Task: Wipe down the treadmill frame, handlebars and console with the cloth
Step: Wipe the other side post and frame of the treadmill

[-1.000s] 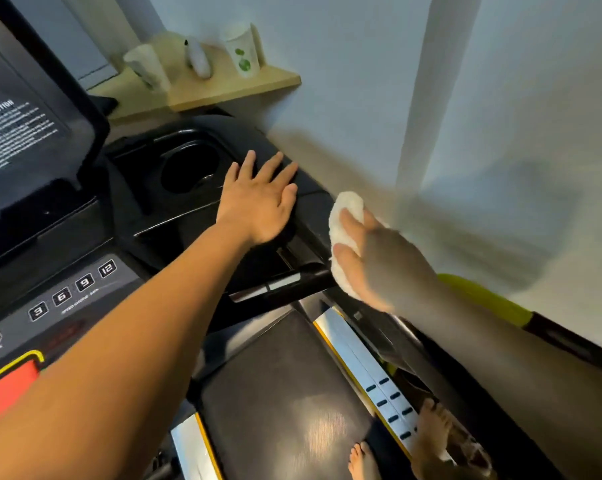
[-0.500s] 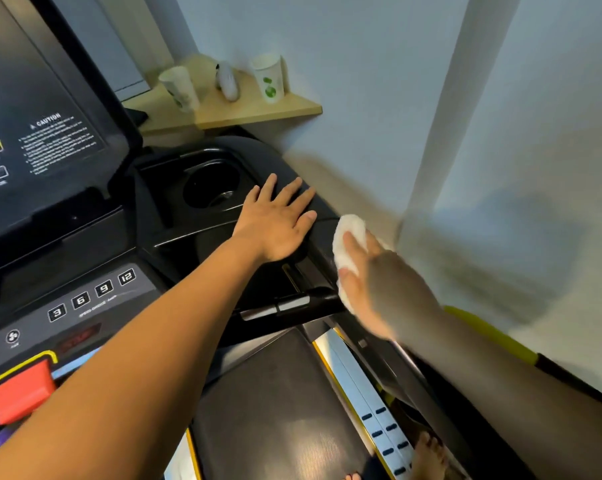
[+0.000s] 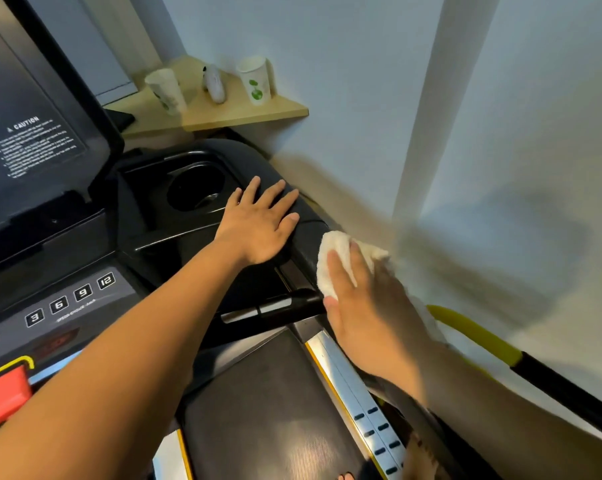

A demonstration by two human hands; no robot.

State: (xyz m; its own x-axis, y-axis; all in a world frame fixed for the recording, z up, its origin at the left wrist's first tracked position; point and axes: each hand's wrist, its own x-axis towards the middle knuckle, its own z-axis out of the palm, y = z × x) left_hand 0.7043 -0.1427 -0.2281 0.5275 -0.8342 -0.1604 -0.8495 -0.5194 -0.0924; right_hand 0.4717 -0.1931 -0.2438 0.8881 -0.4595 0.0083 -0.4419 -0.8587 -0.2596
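- Two hands are on the treadmill. Your left hand [image 3: 258, 225] lies flat on the right wing of the black console [image 3: 84, 237], just right of the cup holder [image 3: 195, 188]. Its fingers are straight, slightly spread, and hold nothing.
- Your right hand [image 3: 365, 306] holds the white cloth [image 3: 334, 258], fingers lightly curved over the bunched fabric and thumb at its lower edge.
- That cloth is pressed against the console's right edge, just above the end of the short black handlebar [image 3: 285, 308] with its silver strip.
- Left of your left forearm, number keys [image 3: 70, 299] marked 3, 6, 9 and 12 sit in a row, with a red stop pad [image 3: 1, 400] lower left.
- Behind the console, a wooden shelf [image 3: 244, 112] carries a green-printed paper cup [image 3: 256, 81], a second cup [image 3: 166, 90] and a small white object too blurred to name.
- Below, the dark belt [image 3: 275, 410] and your bare toes [image 3: 420, 462] show.
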